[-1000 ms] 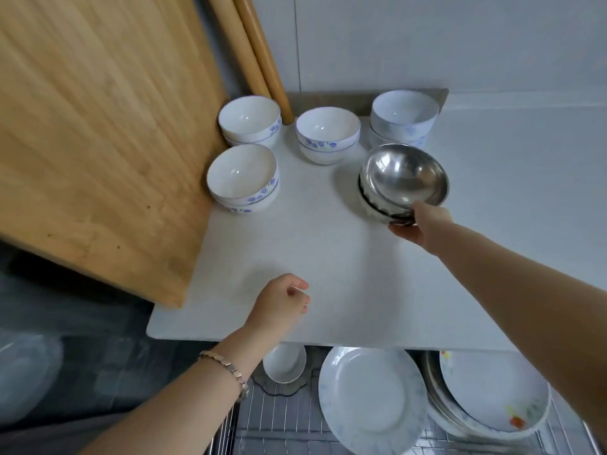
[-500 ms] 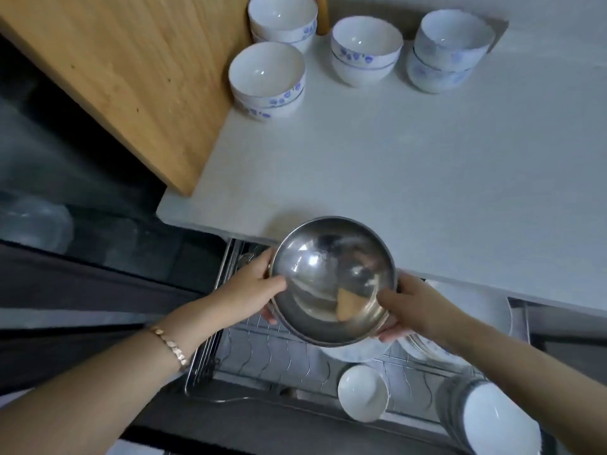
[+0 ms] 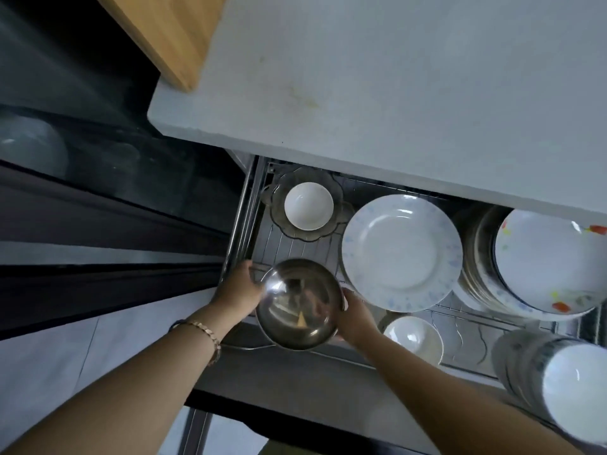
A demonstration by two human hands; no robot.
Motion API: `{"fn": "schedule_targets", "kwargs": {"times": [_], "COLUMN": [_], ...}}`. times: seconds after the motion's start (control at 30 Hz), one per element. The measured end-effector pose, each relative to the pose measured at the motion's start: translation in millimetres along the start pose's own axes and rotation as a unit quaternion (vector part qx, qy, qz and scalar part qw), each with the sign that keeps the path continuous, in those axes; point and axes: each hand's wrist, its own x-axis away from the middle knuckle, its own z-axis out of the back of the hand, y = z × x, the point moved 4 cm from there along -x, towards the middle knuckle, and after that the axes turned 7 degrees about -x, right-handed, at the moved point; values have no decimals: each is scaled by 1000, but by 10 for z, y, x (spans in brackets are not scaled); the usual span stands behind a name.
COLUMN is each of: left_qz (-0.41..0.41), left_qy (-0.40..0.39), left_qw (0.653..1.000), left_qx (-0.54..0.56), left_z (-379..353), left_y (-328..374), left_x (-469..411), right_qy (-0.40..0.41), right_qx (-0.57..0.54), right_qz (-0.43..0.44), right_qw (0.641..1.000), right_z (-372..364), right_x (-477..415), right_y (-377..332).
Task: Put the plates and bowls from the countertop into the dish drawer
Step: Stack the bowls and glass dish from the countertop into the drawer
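Note:
I hold a steel bowl (image 3: 299,303) between both hands, low over the front left corner of the open dish drawer (image 3: 466,336). My left hand (image 3: 239,292) grips its left rim and my right hand (image 3: 356,315) grips its right rim. In the drawer lie a white bowl (image 3: 308,205) inside a glass dish, a large white plate (image 3: 401,251), a stack of plates (image 3: 545,264) at the right, a small white bowl (image 3: 413,338) and a stack of bowls (image 3: 571,382) at the front right. The countertop (image 3: 410,87) fills the top of the view.
A wooden board (image 3: 170,34) leans at the countertop's left end. Dark cabinet fronts (image 3: 98,192) run along the left. The drawer's wire rack shows bare between the glass dish and the steel bowl.
Both hands have carried the steel bowl from above the counter edge down into the drawer's front left. My view has tilted down, so the white bowls on the counter are out of sight.

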Motion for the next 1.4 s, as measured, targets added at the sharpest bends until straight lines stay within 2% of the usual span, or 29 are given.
{"fn": "schedule_targets", "kwargs": {"times": [0.2,0.4,0.57,0.7,0.83,0.97,1.1,1.2,1.3,1.4], "left_qz": [-27,-32,-28,-86,-178,-208,-180,-170,-154,-140], "left_qy": [48,72,90,139,198,182,174,185,198,184], "left_qw": [994,994,993,986,962,951,950,947,944,943], "left_qx": [-95,-78,-64,-18,61,140,186,201,216,241], "left_z": [93,285,397,564,979,1523,2039,2307,2443,2429], "left_y": [-179,-212,-133,263,999,1760,2307,2511,2572,2532], "left_x": [-76,-57,-54,100,333,343,37,-220,-449,-611], "right_qy": [-14,-39,-57,-62,-71,-60,15,72,62,34], "right_qx": [64,131,176,251,267,163,4,-131,-233,-269], "right_qz": [-6,-3,-29,18,96,152,183,176,153,160], "right_qw": [998,991,982,966,956,973,983,973,958,949], "right_z": [-368,-621,-538,-247,132,593,1028,1208,1245,1133], "right_x": [-376,-460,-272,63,440,709,717,551,253,2], "right_y": [30,-123,-239,-628,-1359,-2366,-3322,-3923,-4312,-4502]}}
